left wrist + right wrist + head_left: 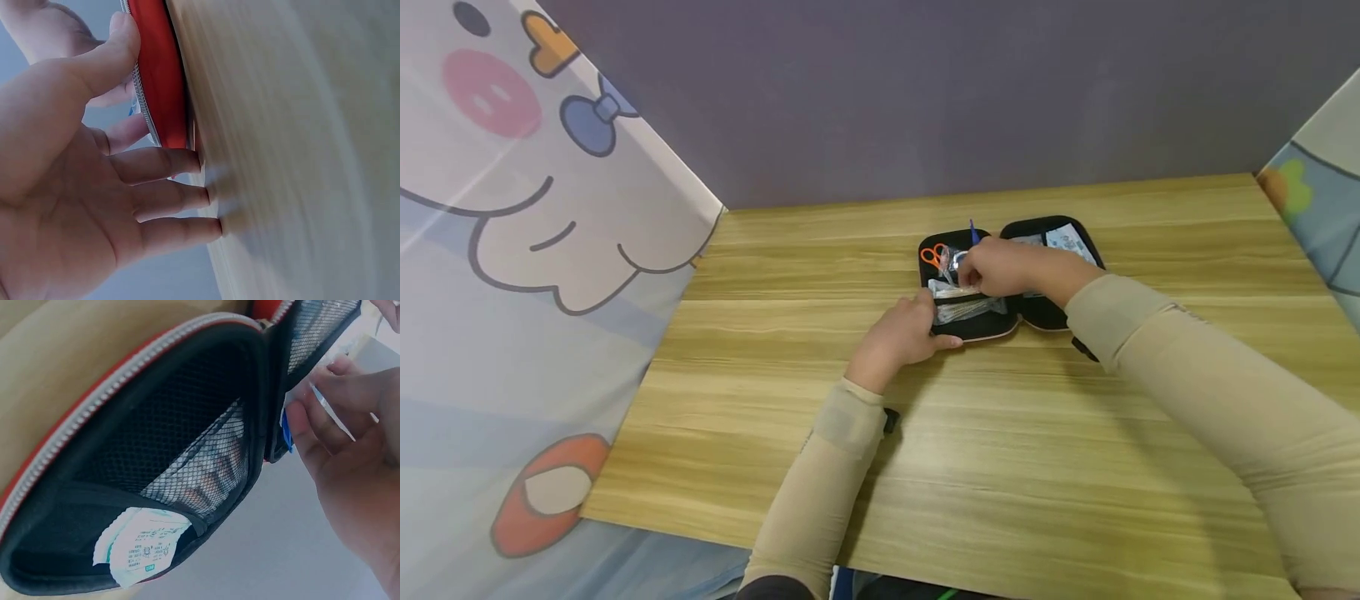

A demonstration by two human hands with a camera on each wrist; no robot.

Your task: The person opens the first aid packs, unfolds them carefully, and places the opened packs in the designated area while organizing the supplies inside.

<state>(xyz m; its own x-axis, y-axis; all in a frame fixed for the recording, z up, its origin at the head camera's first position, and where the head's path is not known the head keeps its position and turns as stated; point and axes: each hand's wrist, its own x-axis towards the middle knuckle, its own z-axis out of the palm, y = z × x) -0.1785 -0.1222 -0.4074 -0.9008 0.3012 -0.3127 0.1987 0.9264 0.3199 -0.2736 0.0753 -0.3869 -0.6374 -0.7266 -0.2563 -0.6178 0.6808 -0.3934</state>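
A black-lined zip case with a red shell lies unfolded on the table. My left hand steadies its near left corner, thumb along the front zip edge, index finger at the left side. In the left wrist view the other fingers are straight, tips on the wood. My right hand reaches into the left half, fingers curled, and pinches a thin pale plastic packet, mostly hidden. Orange-handled scissors lie beside it. A blue pointed piece sticks up behind the right hand. Wrapped cotton swabs sit under a strap.
The case's right half has a mesh pocket and a printed white packet. The wooden table meets a grey wall at the back. A cartoon-printed cloth hangs at the left.
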